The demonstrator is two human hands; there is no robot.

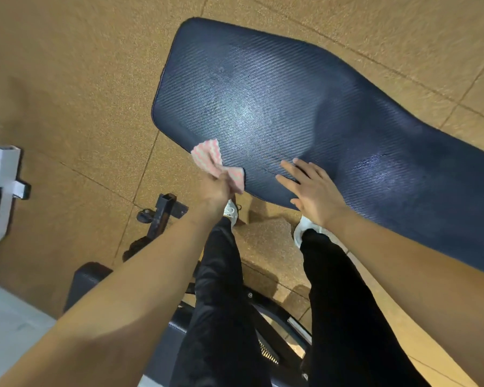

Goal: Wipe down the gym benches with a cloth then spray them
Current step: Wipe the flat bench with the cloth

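The dark blue bench pad (pixel 305 113), ribbed with fine diagonal lines and showing a pale sheen near its middle, fills the upper and right part of the view, slanting over a speckled tan rubber floor (pixel 67 79) cut by thin seams. A pink-and-white striped cloth (pixel 215 166) lies bunched at the pad's near edge, close to its left corner, part of it fanned out over the rim. The left hand (pixel 217 191) has its grip closed around the cloth's gathered middle, so the cloth sticks out above and to the right of the fist. The right hand (pixel 310 188) rests just beside it, flat and open on the pad, fingers spread, holding nothing. Below the arms are black trousers (pixel 221 289) and white shoes (pixel 302 233) on the floor. A black metal frame (pixel 162 216) stands by the left forearm, and a white machine part (pixel 0 191) sits at the far left edge.
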